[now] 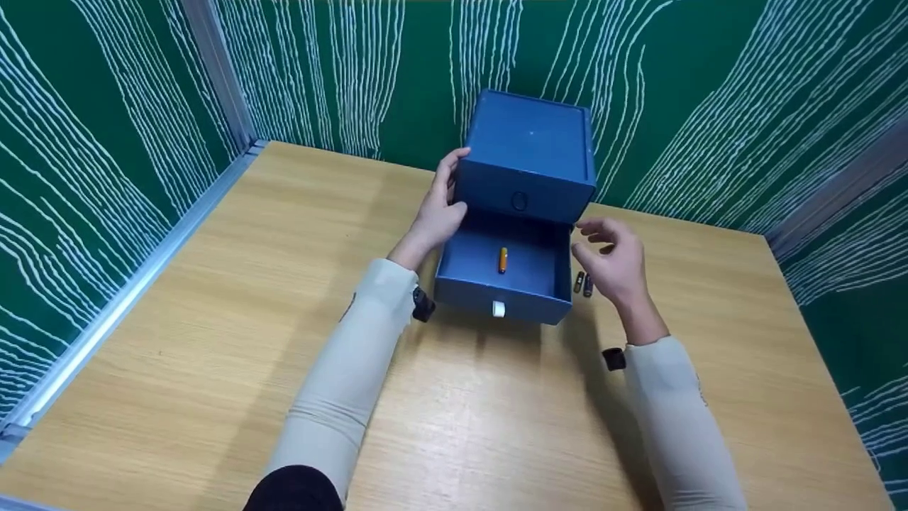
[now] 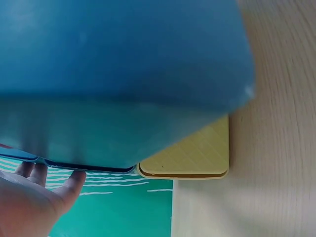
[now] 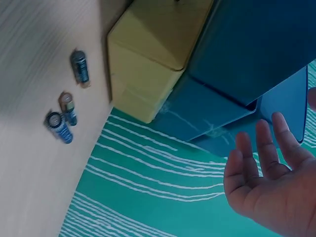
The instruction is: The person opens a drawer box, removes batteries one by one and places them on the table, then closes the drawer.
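Left hand (image 1: 441, 213) against left side of blue cabinet (image 1: 526, 152), fingers extended, thumb held apart. Right hand (image 1: 617, 261) beside drawer (image 1: 496, 304), fingers loosely bent, spread, holding nothing; contact with cabinet: cannot tell. Drawer below, pulled out toward person. Orange battery (image 1: 503, 260) inside, lying with long axis front to back; terminals too small to tell.
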